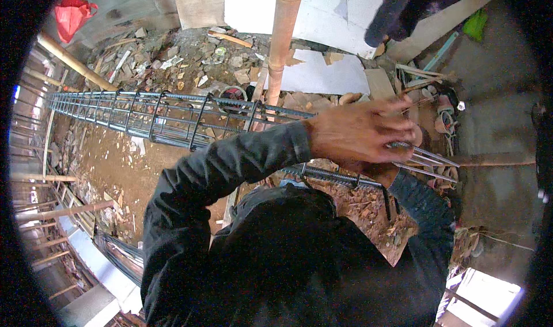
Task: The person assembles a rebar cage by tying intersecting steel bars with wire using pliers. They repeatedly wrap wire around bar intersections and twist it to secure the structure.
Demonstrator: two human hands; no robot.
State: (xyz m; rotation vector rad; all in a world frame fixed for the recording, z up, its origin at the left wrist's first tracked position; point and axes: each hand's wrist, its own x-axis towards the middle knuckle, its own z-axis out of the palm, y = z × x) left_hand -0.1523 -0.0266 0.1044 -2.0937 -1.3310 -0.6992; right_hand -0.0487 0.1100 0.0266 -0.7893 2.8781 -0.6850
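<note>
A long rebar cage [173,122] of ribbed steel bars with square stirrups runs from the far left to beneath my hands. My left hand [363,132] reaches across its right part, palm down, with the fingers bent and partly blurred. What they grip does not show clearly. Under it, my right hand [373,170] is mostly hidden, only a strip near the wrist showing. Thin wires [420,88] appear just beyond the left fingers. Bare bar ends [432,161] stick out to the right of both hands. Two hooked stirrup ends [387,203] hang below the near bar.
An upright bamboo pole [282,44] stands just behind the cage. Rubble [184,59] and white boards [322,73] lie beyond it. A dark-clothed limb [397,16] shows at the upper right. More bamboo poles [63,212] cross the left side. A red plastic bag [73,17] is at the upper left.
</note>
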